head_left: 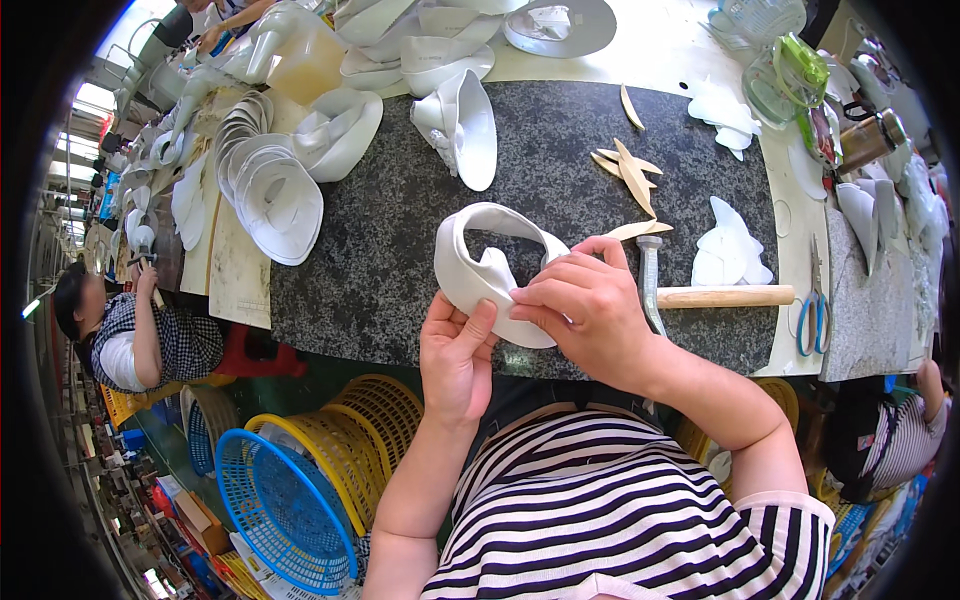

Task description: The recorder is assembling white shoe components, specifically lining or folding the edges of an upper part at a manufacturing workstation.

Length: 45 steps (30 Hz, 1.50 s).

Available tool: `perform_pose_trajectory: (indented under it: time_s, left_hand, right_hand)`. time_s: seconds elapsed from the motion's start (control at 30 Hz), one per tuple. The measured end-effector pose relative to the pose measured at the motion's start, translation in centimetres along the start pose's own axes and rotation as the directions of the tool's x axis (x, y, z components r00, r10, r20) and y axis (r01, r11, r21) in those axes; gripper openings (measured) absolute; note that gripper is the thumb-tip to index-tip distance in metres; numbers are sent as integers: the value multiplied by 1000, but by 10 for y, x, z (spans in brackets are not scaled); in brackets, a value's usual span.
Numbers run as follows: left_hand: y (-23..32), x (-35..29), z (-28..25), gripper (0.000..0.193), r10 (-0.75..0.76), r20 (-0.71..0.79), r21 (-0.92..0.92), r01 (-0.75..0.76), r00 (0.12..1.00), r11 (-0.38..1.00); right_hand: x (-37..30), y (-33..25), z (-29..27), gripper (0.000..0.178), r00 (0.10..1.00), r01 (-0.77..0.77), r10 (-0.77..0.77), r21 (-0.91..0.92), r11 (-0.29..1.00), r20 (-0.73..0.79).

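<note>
Between my hands, above the near part of the dark speckled slab [370, 260], is a white shoe upper [463, 278] with an open loop at its top. My left hand [458, 352] grips its lower edge, thumb on the front. The fingers of my right hand [592, 312] pinch the right side of the same piece. Right of that hand lies a hammer [725, 297] with a wooden handle and metal head. Several tan pointed strips [634, 180] and thin white cut pieces [730, 248] rest on the slab farther off.
Stacked white uppers [282, 208] stand at the left, with more uppers [447, 62] at the back. Blue-handled scissors [815, 312] lie at the right edge. Blue basket [228, 500] and yellow baskets [330, 450] are below the table. A co-worker [145, 335] sits far left, another [890, 440] far right.
</note>
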<state>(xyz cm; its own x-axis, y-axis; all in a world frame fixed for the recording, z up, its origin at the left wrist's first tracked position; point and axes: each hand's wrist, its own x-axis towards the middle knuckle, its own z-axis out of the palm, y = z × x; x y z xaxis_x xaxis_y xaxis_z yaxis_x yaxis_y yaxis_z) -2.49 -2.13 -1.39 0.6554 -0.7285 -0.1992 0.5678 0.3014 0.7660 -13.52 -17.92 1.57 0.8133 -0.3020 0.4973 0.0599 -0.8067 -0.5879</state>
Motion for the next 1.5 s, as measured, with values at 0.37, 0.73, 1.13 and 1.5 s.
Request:
perform_pose_trajectory:
  time_s: [0.37,0.73,1.13,1.5]
  left_hand:
    - [8,9,-16,46,-86,205,-278,142,975,950]
    - [24,-3,4,36,-201,155,-37,209,967,977]
    - [17,-2,4,35,-104,177,-143,130,979,981]
    - [4,-1,-13,54,-13,145,-255,50,989,966]
  right_hand:
    - [16,3,-24,13,957,-76,-15,300,951,290]
    - [38,5,-31,26,783,-555,255,451,699,567]
    - [22,-9,-4,18,888,-459,411,324,827,207]
    - [6,-20,7,17,971,-13,73,255,967,-228]
